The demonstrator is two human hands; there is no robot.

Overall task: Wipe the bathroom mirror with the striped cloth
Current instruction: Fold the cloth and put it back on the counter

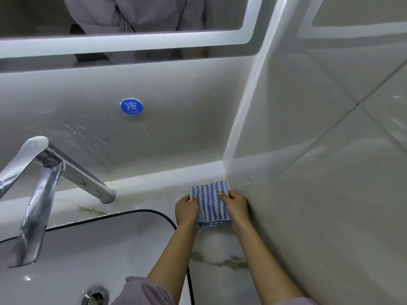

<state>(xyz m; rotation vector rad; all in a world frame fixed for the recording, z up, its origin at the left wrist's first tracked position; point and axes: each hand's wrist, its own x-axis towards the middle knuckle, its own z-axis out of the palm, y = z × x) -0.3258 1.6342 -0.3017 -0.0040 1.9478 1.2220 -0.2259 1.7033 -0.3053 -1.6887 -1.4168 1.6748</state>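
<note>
We see the striped cloth (211, 201), blue and white in wavy bands, folded into a small rectangle and lying on the marbled bench (220, 249) in the far right corner. Its far edge is just beside the low white ledge at the back wall, and its right side is close to the tiled side wall (319, 172). Both hands are on it. The left hand (186, 208) pinches the cloth's left edge with curled fingers, and the right hand (236, 205) grips the right edge, thumb on top and fingers bent over the fabric. The two hands sit near each other with the cloth between them, and both forearms reach in from the lower edge, a grey sleeve (143, 291) pushed up on the left arm. The mirror (132, 18) hangs well above the cloth, framed by a lit white band and reflecting grey clothing. Below it, a round blue sticker (131, 106) is fixed to the back wall. To the left, a chrome faucet (44, 172) stands over the white sink (77, 249), whose drain (95, 297) shows at the bottom.
</note>
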